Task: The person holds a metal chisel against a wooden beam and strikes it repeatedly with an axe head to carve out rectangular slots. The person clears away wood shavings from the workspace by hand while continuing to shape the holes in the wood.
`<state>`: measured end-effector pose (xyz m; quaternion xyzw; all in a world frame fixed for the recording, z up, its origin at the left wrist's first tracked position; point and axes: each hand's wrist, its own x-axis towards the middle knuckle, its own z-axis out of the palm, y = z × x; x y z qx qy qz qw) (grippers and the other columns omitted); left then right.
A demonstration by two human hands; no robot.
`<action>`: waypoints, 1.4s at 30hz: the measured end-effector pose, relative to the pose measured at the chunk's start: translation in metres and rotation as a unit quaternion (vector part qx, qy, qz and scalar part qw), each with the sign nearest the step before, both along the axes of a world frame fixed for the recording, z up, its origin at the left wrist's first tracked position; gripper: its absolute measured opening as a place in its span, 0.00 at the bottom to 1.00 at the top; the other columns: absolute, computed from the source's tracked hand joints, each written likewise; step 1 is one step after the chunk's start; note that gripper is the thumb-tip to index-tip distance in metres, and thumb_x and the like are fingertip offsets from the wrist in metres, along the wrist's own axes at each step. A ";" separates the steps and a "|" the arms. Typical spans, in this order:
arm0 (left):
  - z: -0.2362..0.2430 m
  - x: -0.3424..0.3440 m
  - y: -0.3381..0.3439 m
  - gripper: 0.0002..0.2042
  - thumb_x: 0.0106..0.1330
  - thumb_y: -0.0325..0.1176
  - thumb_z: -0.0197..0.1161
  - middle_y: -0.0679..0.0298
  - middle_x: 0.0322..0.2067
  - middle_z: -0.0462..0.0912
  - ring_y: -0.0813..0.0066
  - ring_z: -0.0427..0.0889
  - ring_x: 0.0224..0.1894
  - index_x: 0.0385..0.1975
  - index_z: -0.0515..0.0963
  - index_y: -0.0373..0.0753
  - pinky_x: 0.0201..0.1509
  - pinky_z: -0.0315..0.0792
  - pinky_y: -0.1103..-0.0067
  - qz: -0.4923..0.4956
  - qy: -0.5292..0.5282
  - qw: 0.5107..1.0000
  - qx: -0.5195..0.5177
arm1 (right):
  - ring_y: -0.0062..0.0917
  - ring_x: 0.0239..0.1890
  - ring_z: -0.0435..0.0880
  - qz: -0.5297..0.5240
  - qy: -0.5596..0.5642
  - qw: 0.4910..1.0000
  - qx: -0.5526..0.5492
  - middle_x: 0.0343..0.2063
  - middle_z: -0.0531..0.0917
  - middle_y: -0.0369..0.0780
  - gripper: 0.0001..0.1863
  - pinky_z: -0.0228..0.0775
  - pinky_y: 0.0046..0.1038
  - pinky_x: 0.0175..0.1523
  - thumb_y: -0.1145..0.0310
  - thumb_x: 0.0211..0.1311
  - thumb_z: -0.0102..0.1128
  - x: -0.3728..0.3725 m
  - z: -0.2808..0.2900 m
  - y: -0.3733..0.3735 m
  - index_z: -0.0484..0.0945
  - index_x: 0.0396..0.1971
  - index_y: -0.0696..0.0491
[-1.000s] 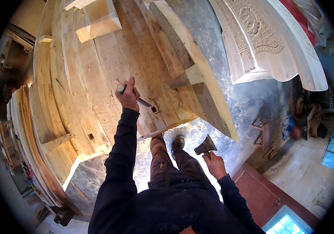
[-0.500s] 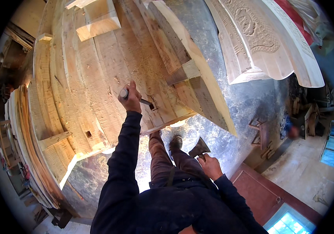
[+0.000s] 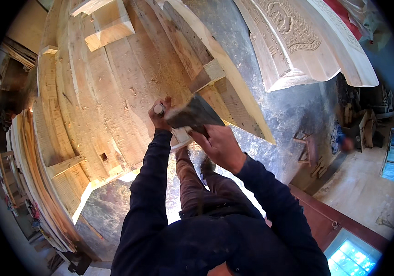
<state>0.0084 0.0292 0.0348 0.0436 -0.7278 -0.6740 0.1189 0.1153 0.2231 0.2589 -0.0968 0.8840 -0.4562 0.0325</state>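
Observation:
My left hand (image 3: 159,117) grips a chisel, whose round metal-capped end (image 3: 158,109) shows above the fist, standing on the joined timber planks (image 3: 109,92). My right hand (image 3: 222,147) is closed on a hatchet, its broad dark head (image 3: 197,115) raised close beside the chisel's end and slightly blurred. Whether they touch I cannot tell. The hatchet head hides the chisel's blade and the square hole at the planks' near end. A second small square hole (image 3: 104,157) shows to the left, and pale sawdust lies on the boards.
Wooden blocks (image 3: 109,32) and a curved side timber (image 3: 240,106) are on the planks. A pale carved panel (image 3: 307,50) is at upper right, stacked boards (image 3: 31,175) at left. My legs and feet show below the planks' near edge, above a reddish door (image 3: 319,221).
My right hand has lifted the hatchet from beside my legs up and left to the chisel held in my left hand, which has shifted slightly rightward.

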 end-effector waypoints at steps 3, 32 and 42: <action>-0.067 0.001 -0.028 0.03 0.62 0.24 0.65 0.63 0.35 0.85 0.73 0.83 0.40 0.32 0.77 0.34 0.47 0.77 0.76 0.034 -0.028 0.961 0.273 | 0.49 0.33 0.83 0.040 0.053 0.998 -0.007 0.29 0.83 0.51 0.16 0.73 0.42 0.36 0.59 0.70 0.59 -0.024 0.002 -0.030 0.78 0.33 0.59; -0.001 0.002 -0.002 0.17 0.69 0.40 0.67 0.65 0.16 0.66 0.81 0.65 0.23 0.24 0.72 0.35 0.27 0.66 0.75 -0.094 0.017 0.994 -0.059 | 0.50 0.34 0.83 0.014 -0.018 0.993 0.112 0.28 0.82 0.54 0.16 0.72 0.45 0.36 0.57 0.70 0.57 -0.065 -0.010 -0.005 0.79 0.38 0.57; 0.007 -0.003 0.001 0.05 0.65 0.28 0.65 0.61 0.23 0.81 0.73 0.80 0.28 0.30 0.79 0.35 0.34 0.74 0.74 -0.075 0.055 0.991 -0.100 | 0.49 0.29 0.83 -0.006 0.117 0.991 0.068 0.23 0.83 0.51 0.13 0.74 0.42 0.33 0.58 0.67 0.61 -0.074 -0.022 -0.041 0.79 0.41 0.53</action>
